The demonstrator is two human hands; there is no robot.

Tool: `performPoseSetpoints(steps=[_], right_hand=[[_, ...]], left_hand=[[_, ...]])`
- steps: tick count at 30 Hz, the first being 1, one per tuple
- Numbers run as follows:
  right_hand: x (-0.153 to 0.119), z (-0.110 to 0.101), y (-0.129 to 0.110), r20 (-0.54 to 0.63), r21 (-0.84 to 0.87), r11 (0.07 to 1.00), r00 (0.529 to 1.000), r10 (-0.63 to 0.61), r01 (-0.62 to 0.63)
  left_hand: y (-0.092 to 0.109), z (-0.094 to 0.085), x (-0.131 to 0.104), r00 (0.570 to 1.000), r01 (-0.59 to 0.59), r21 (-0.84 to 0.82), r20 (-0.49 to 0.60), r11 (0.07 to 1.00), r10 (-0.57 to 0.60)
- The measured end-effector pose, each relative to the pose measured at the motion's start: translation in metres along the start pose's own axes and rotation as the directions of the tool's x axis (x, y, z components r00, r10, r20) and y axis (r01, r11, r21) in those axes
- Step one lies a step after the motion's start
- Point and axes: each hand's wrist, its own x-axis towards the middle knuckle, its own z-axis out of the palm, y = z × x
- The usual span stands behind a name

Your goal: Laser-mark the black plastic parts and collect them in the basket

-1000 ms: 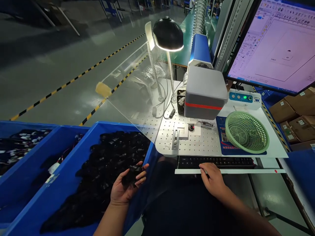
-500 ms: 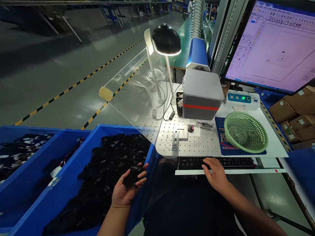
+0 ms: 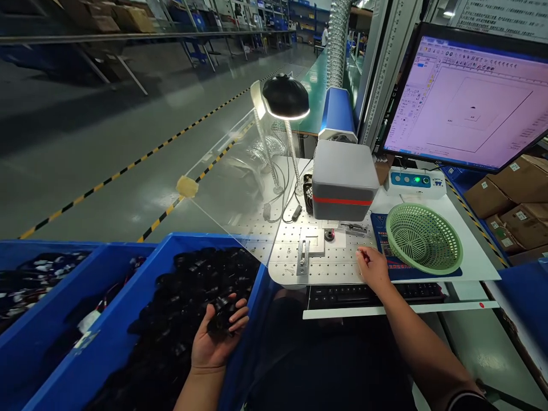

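Observation:
My left hand (image 3: 218,337) is closed around several small black plastic parts (image 3: 221,314), over a blue bin (image 3: 173,242) heaped with similar black parts (image 3: 171,319). Above the front of the perforated metal plate (image 3: 278,268) is my right hand (image 3: 372,267), its fingers curled in with nothing visible in them. Ahead of it, a small round black part (image 3: 329,234) sits beside a square metal fixture (image 3: 315,242), under the grey machine head (image 3: 345,180). The black keyboard (image 3: 334,297) lies on a pull-out shelf below my right wrist.
A green plastic basket (image 3: 423,240) rests on a blue mat (image 3: 379,228) at the right. Behind it stand a control box (image 3: 413,181) and a monitor (image 3: 466,103). A lit desk lamp (image 3: 285,97) and a clear sheet with a yellow-taped corner (image 3: 187,186) are at the left.
My right hand has left the keyboard and moved forward over the metal plate, its fingers curling in. My left hand still holds the black parts. The camera view has tilted up slightly.

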Motion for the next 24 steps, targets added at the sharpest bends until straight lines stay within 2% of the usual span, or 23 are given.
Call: performPoseSetpoints(steps=[12,20,24], right_hand=[[-0.004,-0.001,-0.005,-0.022,-0.043,0.999,0.999,-0.032,0.031],[-0.004,-0.003,-0.008,-0.019,-0.049,0.998,0.999,-0.045,0.044],[0.000,0.000,-0.006,-0.029,-0.034,0.999,0.999,-0.027,0.026]], left_hand=[[-0.002,0.008,0.001,0.995,-0.029,-0.027,-0.093,0.999,0.027],[-0.004,0.013,-0.001,0.999,-0.032,-0.045,-0.035,0.998,0.030],[0.002,0.011,-0.010,0.998,-0.032,0.017,-0.058,0.999,0.033]])
